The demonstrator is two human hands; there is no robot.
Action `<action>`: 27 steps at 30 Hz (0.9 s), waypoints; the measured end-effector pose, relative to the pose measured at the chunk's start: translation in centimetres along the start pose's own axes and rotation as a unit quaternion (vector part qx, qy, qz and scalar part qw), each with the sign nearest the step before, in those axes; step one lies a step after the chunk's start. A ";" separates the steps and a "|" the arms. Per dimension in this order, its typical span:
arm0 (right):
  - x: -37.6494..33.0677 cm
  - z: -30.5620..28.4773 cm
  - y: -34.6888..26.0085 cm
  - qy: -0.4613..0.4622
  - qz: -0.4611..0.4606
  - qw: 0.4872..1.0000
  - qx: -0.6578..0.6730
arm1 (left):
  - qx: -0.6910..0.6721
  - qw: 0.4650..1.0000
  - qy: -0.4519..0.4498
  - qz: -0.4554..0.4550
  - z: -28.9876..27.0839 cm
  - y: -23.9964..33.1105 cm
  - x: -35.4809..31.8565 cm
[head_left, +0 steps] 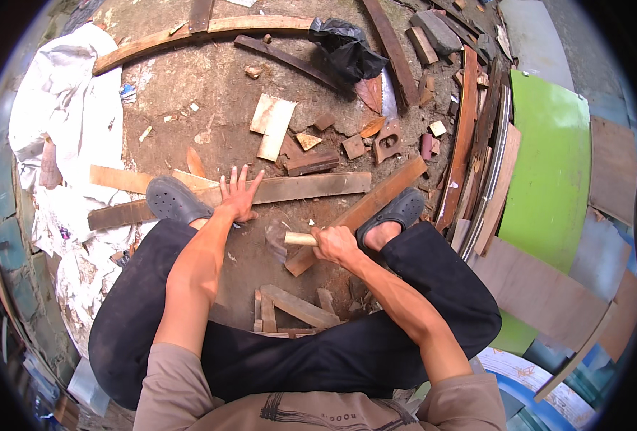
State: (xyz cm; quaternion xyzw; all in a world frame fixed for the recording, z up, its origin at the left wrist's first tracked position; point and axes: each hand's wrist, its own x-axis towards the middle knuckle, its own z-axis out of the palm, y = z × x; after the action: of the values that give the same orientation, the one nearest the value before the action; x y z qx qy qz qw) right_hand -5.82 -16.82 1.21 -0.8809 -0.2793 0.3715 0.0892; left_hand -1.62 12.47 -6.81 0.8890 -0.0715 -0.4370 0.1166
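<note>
A long, flat, weathered brown wooden plank (290, 189) lies across the dirt ground (189, 93) in front of a squatting person. It looks stiff, rough and fairly heavy, best steadied from above by a flat palm. The left hand (238, 195) does that, fingers spread and pressed on the plank's middle, beside a dark grey clog (175, 201) standing on its left end. The right hand (335, 244) is fisted tightly around a pale wooden tool handle (300, 238); its head is blurred. Offcuts (274, 126) lie scattered beyond.
</note>
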 end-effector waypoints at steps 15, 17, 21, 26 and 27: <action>-1.3 -0.5 3.5 -0.010 0.065 0.997 0.044 | -0.006 1.000 -0.018 -0.005 -1.2 0.9 -0.5; -0.3 0.1 3.9 -0.027 0.158 0.986 0.048 | -0.002 1.000 -0.008 -0.003 -1.1 0.7 -0.4; -0.2 -1.0 4.8 -0.042 0.233 0.969 0.063 | 0.002 1.000 -0.010 -0.006 -0.8 0.6 -0.3; -2.7 -4.0 5.5 -0.082 0.238 0.967 0.023 | -0.005 1.000 0.025 -0.002 -0.4 0.4 -0.5; -3.7 -4.2 5.7 -0.059 0.239 0.969 0.017 | 0.001 0.997 0.071 0.005 0.3 0.4 -0.5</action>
State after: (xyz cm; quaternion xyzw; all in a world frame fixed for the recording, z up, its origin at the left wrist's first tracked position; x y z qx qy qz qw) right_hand -2.59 -23.38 4.34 -0.8969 -0.0589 0.4382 -0.0040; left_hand -2.22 12.15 -6.51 0.9176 -0.0678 -0.3719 0.1229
